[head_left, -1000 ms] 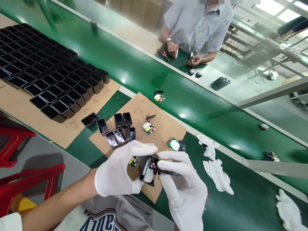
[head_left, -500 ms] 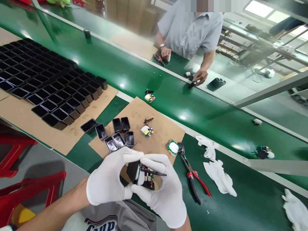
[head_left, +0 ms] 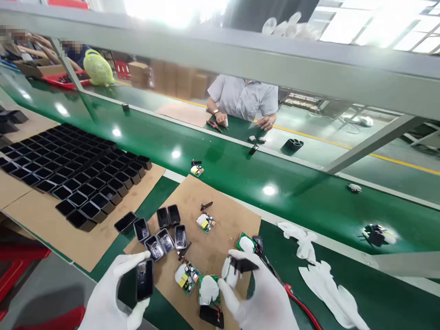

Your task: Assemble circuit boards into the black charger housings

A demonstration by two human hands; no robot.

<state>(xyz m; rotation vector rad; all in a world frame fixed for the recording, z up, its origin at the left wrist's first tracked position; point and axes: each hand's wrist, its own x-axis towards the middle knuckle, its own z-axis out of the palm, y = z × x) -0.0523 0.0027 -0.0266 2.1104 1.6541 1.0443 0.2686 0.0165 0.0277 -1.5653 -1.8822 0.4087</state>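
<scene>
My left hand (head_left: 110, 298), in a white glove, holds a black plastic housing shell (head_left: 145, 278) upright near the table's front edge. My right hand (head_left: 257, 298), also gloved, pinches a small flat black plastic piece (head_left: 243, 264) between thumb and fingers. Between the hands, on a brown cardboard sheet (head_left: 220, 211), lie a circuit board with a yellow part (head_left: 186, 277) and another green board with a white pad (head_left: 209, 289). A black piece (head_left: 211, 316) lies just below them.
Several empty black shells (head_left: 161, 229) sit on the cardboard, and a big array of them (head_left: 68, 174) covers the left. Red-handled pliers (head_left: 299, 302) and white gloves (head_left: 319, 275) lie at the right. A green conveyor belt (head_left: 240, 174) carries boards. A person in a grey shirt (head_left: 244, 98) works opposite.
My hands have parted: the shell stays in the left, a black piece in the right, and the circuit board now lies on the cardboard. The camera has tilted up.
</scene>
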